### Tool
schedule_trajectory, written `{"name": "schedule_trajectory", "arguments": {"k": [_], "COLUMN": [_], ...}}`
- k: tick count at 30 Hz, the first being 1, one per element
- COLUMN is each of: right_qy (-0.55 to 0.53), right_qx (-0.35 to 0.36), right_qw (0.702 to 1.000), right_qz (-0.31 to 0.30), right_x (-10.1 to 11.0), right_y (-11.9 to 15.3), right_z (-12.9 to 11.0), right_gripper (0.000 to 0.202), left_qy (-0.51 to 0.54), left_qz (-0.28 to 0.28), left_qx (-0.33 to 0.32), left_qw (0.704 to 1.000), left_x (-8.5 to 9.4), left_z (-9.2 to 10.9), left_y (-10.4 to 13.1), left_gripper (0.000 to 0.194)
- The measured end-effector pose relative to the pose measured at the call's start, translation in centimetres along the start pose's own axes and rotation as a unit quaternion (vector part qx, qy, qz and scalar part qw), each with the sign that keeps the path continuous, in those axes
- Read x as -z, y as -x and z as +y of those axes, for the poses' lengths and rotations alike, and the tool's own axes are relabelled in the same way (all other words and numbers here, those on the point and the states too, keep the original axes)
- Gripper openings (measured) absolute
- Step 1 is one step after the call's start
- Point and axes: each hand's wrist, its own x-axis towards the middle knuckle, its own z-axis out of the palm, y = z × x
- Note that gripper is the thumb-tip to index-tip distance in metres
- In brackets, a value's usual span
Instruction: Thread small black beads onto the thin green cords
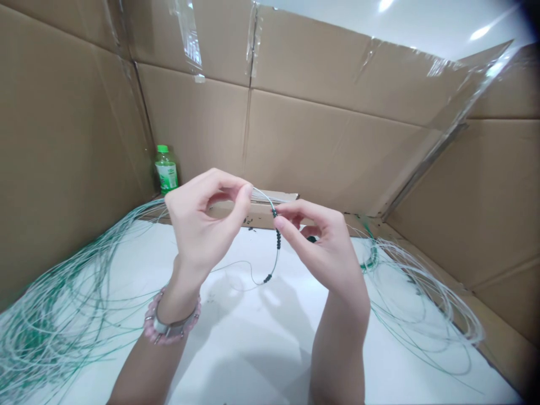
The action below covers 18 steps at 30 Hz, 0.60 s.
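Observation:
Between thumb and forefinger, my left hand pinches the end of a thin pale wire. Several small black beads are threaded along that wire. My right hand is closed in a pinch on the upper beads, a little to the right of my left hand. Below it the strand curves down and left to another small cluster of black beads, then runs on as a thin loose tail toward my left wrist. A pink beaded bracelet and a grey band circle my left wrist.
A large tangle of green and white wires lies on the left of the white table. More looped wires lie at right. Cardboard walls enclose the table. A green bottle stands in the back left corner.

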Motion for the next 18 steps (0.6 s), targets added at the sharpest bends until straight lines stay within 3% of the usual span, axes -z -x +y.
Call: {"name": "schedule_trajectory", "arguments": {"k": [7,12,18], "right_qy": [-0.13,-0.206,-0.308], "right_qx": [-0.012,-0.02,0.015], "right_qw": [0.991,0.978,0.947], "right_qz": [-0.009,0.029,0.087], "right_x": [-0.5,-0.7,-0.9], "right_y": [-1.1,-1.9,-2.2], "right_z": [1.0,1.8,2.7], "right_gripper": [0.009,0.009,0.006], "left_qy": [0.006,0.028,0.044], "left_qz": [-0.007,0.001,-0.061], "left_qx": [-0.002,-0.026,-0.029], "left_qw": [1.0,0.999,0.997], "left_x": [-0.2,-0.6,-1.3], "left_z": [0.1,-0.1,0.3], "left_y": [0.1,0.1,0.4], "left_gripper": [0.009,0.009,0.011]}}
